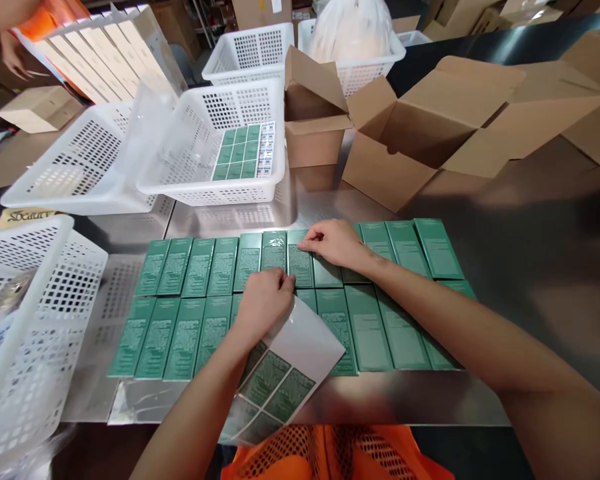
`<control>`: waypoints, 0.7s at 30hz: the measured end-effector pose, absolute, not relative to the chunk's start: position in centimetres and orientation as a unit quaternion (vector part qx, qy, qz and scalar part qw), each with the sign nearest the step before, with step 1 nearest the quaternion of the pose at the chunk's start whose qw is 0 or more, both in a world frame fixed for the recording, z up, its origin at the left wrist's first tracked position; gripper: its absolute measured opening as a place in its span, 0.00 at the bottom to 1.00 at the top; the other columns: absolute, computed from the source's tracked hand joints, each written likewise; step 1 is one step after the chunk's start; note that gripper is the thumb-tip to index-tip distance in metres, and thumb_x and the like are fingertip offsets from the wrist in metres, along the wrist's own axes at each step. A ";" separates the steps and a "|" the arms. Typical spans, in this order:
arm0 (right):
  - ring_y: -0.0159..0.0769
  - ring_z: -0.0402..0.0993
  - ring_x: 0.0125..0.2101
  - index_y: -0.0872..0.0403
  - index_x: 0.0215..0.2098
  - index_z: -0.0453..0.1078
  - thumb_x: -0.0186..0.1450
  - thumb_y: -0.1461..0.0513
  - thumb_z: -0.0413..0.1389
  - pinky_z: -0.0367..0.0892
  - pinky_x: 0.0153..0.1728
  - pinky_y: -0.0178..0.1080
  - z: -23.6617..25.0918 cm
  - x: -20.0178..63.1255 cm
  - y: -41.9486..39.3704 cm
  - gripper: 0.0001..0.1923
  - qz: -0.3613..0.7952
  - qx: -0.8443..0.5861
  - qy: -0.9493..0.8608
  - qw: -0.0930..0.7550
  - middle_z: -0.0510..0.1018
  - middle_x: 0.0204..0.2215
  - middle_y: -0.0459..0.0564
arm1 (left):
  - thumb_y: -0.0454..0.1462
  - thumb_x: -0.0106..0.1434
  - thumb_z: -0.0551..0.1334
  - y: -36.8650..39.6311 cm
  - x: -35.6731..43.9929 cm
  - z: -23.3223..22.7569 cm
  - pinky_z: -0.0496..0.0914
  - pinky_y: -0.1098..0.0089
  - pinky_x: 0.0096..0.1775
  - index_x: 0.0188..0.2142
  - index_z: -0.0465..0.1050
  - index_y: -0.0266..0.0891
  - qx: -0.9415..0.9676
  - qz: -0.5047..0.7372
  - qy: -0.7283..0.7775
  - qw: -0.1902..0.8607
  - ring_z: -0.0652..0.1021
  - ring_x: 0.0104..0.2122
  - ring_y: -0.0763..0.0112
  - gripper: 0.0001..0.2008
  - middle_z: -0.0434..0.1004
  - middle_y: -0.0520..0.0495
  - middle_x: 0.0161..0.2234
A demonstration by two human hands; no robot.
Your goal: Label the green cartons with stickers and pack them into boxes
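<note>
Boxes point(335, 320) in two rows on the table point(380, 398), baskets point(210, 192) and cartons point(387, 170) behind

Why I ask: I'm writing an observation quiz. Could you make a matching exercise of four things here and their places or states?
1. green cartons
2. left hand
3. stuffed plastic bag
4. right hand

A. in a white basket at the back
B. farther forward, at a far-row carton
C. in two rows on the metal table
D. holding the sheet of green labels

Pairs: 1-C, 2-D, 3-A, 4-B
</note>
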State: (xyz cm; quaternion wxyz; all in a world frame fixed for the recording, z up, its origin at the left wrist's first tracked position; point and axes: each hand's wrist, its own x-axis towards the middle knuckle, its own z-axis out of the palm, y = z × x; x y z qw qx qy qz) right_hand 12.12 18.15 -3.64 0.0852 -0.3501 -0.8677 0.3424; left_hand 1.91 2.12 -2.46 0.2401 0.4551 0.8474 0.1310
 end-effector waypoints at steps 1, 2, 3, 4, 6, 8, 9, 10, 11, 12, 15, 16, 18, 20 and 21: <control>0.34 0.72 0.27 0.52 0.27 0.79 0.61 0.55 0.65 0.57 0.28 0.36 -3.7 12.1 18.1 0.10 0.340 -0.348 -0.869 0.089 0.81 0.26 0.46 | 0.41 0.66 0.55 2.2 1.9 -2.5 0.57 0.66 0.30 0.21 0.68 0.43 0.456 0.126 0.848 0.239 0.73 0.27 0.61 0.17 0.73 0.46 0.21; 0.34 0.72 0.28 0.52 0.27 0.79 0.61 0.55 0.64 0.57 0.28 0.36 -3.7 12.1 18.1 0.09 0.339 -0.347 -0.870 0.093 0.81 0.26 0.46 | 0.41 0.66 0.55 2.2 1.9 -2.5 0.58 0.66 0.31 0.21 0.68 0.43 0.456 0.121 0.849 0.238 0.74 0.28 0.60 0.16 0.73 0.46 0.22; 0.34 0.72 0.28 0.52 0.27 0.78 0.61 0.55 0.64 0.57 0.28 0.36 -3.8 12.1 18.1 0.09 0.338 -0.345 -0.871 0.095 0.81 0.26 0.45 | 0.41 0.65 0.55 2.3 1.9 -2.5 0.58 0.65 0.31 0.22 0.69 0.43 0.457 0.115 0.850 0.236 0.74 0.28 0.59 0.16 0.74 0.45 0.22; 0.34 0.72 0.28 0.52 0.27 0.78 0.61 0.55 0.64 0.57 0.28 0.36 -3.9 12.2 18.1 0.10 0.336 -0.345 -0.871 0.096 0.80 0.26 0.45 | 0.41 0.65 0.55 2.4 1.9 -2.5 0.58 0.65 0.31 0.22 0.70 0.42 0.458 0.110 0.850 0.235 0.75 0.29 0.58 0.16 0.75 0.44 0.23; 0.34 0.71 0.27 0.52 0.26 0.77 0.61 0.56 0.64 0.58 0.28 0.36 -4.1 12.2 18.0 0.09 0.332 -0.345 -0.872 0.098 0.80 0.26 0.45 | 0.41 0.65 0.55 2.6 1.9 -2.5 0.59 0.65 0.32 0.24 0.72 0.42 0.464 0.100 0.849 0.233 0.76 0.31 0.57 0.16 0.77 0.43 0.25; 0.34 0.71 0.28 0.52 0.26 0.77 0.61 0.57 0.65 0.59 0.30 0.36 -4.3 12.2 17.8 0.09 0.325 -0.337 -0.876 0.112 0.78 0.27 0.46 | 0.40 0.66 0.54 2.7 1.9 -2.5 0.61 0.64 0.34 0.26 0.74 0.41 0.471 0.093 0.846 0.233 0.77 0.32 0.56 0.15 0.78 0.41 0.26; 0.34 0.71 0.29 0.52 0.25 0.76 0.60 0.57 0.65 0.61 0.32 0.36 -4.4 12.3 17.6 0.09 0.320 -0.334 -0.878 0.127 0.78 0.28 0.46 | 0.40 0.66 0.54 2.7 1.8 -2.5 0.61 0.64 0.34 0.27 0.75 0.40 0.475 0.090 0.844 0.232 0.77 0.33 0.55 0.15 0.79 0.40 0.27; 0.35 0.71 0.30 0.53 0.25 0.76 0.59 0.57 0.65 0.63 0.34 0.37 -4.6 12.3 17.4 0.09 0.313 -0.334 -0.877 0.146 0.77 0.30 0.47 | 0.40 0.66 0.54 2.7 1.8 -2.5 0.62 0.63 0.35 0.27 0.75 0.39 0.478 0.089 0.843 0.231 0.78 0.33 0.54 0.16 0.79 0.39 0.28; 0.36 0.72 0.31 0.53 0.27 0.76 0.58 0.57 0.66 0.64 0.36 0.37 -4.7 12.3 17.3 0.08 0.304 -0.340 -0.874 0.167 0.76 0.33 0.48 | 0.40 0.66 0.54 2.7 1.7 -2.5 0.62 0.63 0.35 0.27 0.76 0.39 0.481 0.089 0.842 0.229 0.78 0.33 0.54 0.16 0.79 0.38 0.28; 0.37 0.72 0.34 0.53 0.32 0.76 0.57 0.57 0.67 0.66 0.38 0.39 -4.8 12.3 17.2 0.09 0.293 -0.352 -0.868 0.191 0.75 0.37 0.49 | 0.40 0.67 0.54 2.6 1.7 -2.5 0.62 0.63 0.34 0.27 0.76 0.38 0.483 0.090 0.841 0.228 0.78 0.33 0.54 0.16 0.79 0.38 0.28; 0.44 0.72 0.41 0.55 0.53 0.65 0.51 0.56 0.70 0.68 0.42 0.44 -5.0 12.3 17.4 0.35 0.277 -0.382 -0.853 0.225 0.70 0.47 0.56 | 0.41 0.66 0.56 2.1 1.5 -2.4 0.60 0.66 0.31 0.24 0.75 0.40 0.487 0.107 0.838 0.222 0.77 0.30 0.59 0.16 0.78 0.42 0.25; 0.45 0.72 0.41 0.56 0.57 0.61 0.50 0.56 0.71 0.68 0.42 0.45 -4.9 12.3 17.5 0.41 0.279 -0.380 -0.855 0.216 0.71 0.47 0.56 | 0.41 0.65 0.58 1.8 1.5 -2.3 0.60 0.67 0.30 0.23 0.74 0.40 0.488 0.117 0.837 0.220 0.76 0.29 0.61 0.15 0.77 0.44 0.23; 0.44 0.73 0.39 0.57 0.58 0.59 0.53 0.58 0.69 0.69 0.41 0.45 -4.7 12.4 17.8 0.39 0.288 -0.362 -0.868 0.184 0.74 0.41 0.54 | 0.42 0.64 0.59 1.0 1.6 -1.9 0.58 0.68 0.29 0.22 0.71 0.41 0.484 0.143 0.838 0.207 0.74 0.27 0.64 0.16 0.74 0.48 0.21; 0.43 0.75 0.38 0.58 0.56 0.62 0.59 0.61 0.64 0.70 0.41 0.44 -4.2 12.6 17.8 0.29 0.287 -0.339 -0.879 0.171 0.76 0.39 0.54 | 0.43 0.66 0.57 -0.1 1.7 -1.3 0.58 0.70 0.29 0.22 0.70 0.41 0.468 0.178 0.847 0.179 0.72 0.25 0.67 0.17 0.72 0.50 0.20; 0.43 0.75 0.41 0.58 0.55 0.63 0.61 0.62 0.61 0.70 0.43 0.44 -3.9 12.8 17.5 0.25 0.284 -0.328 -0.883 0.177 0.76 0.41 0.56 | 0.44 0.67 0.55 -0.7 1.8 -1.0 0.58 0.70 0.29 0.23 0.69 0.41 0.458 0.196 0.852 0.162 0.71 0.24 0.68 0.18 0.71 0.51 0.19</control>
